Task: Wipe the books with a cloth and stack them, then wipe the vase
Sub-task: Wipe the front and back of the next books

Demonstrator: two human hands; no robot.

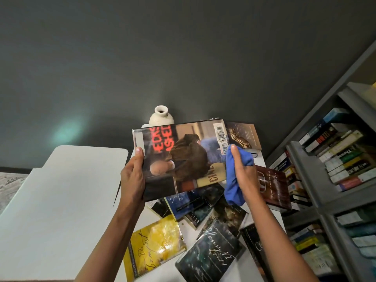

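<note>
I see the left hand (133, 176) holding a book (183, 157) over the table (259, 159), and the right hand (244, 174) holding the blue cloth (234, 180) at its edge.

Left fingers are curled round the book's 9 o'clock edge, thumb on the cover. Right fingers grip the bunched cloth, thumb straight, cloth against the book's 3 o'clock edge by the barcode. The vase (161, 116) stands upright at 12 o'clock behind the book, against the dark grey wall (183, 58). On the white tabletop, loose books overlap from 5 to 7 o'clock: a yellow Tempest (156, 245), a dark Henry VI (211, 255) and a maroon one (274, 186) at 3. A white panel (61, 200) is at 8 o'clock, with a strip of rug (10, 186) beyond it. A grey bookshelf (317, 180), packed with stacked books, fills 3 to 5 o'clock.
</note>
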